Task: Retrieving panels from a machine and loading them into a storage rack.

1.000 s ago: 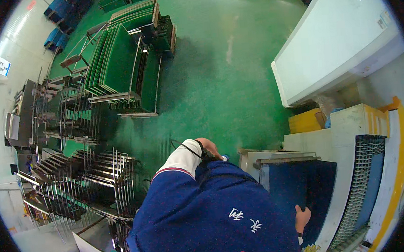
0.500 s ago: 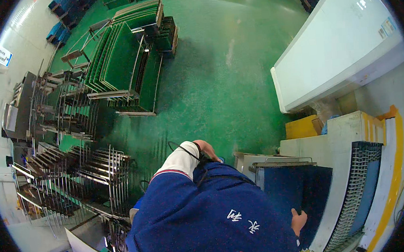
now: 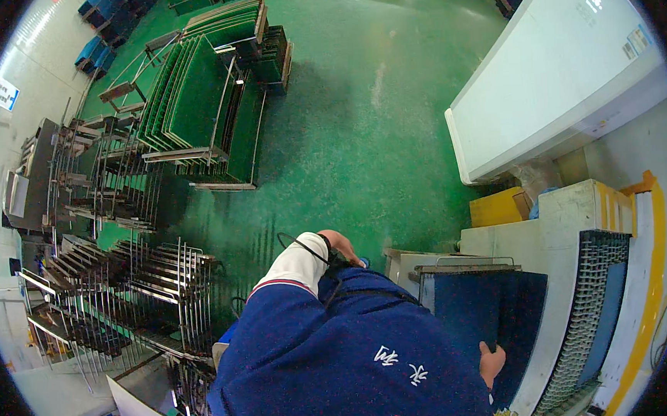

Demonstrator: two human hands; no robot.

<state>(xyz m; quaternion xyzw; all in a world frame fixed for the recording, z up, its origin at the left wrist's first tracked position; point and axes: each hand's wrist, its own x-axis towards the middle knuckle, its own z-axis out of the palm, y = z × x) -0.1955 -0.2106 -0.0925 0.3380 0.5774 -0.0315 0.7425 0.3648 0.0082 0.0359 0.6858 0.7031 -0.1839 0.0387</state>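
Observation:
At the lower right, my right hand [image 3: 492,364] grips the edge of a dark blue board [image 3: 464,307], its thumb lying on the board's face. The board stands in a metal-framed rack [image 3: 469,267] beside my body, and a second dark blue board [image 3: 527,303] shows just to its right. My left hand [image 3: 340,246] is beyond my torso, below a white sleeve cuff with a dark cord round it. Its fingers are mostly hidden behind my blue jacket [image 3: 321,363], so what it holds or touches does not show.
To the right run a roller-chain conveyor [image 3: 582,330] and a large white machine housing [image 3: 556,76], with a yellow box [image 3: 497,209] below the housing. On the left stand metal racks [image 3: 161,289] and a cart of green boards [image 3: 198,94]. Green floor [image 3: 352,145] stretches ahead.
The view has shifted very slightly. My right hand stays on the board's edge and my left hand keeps its place.

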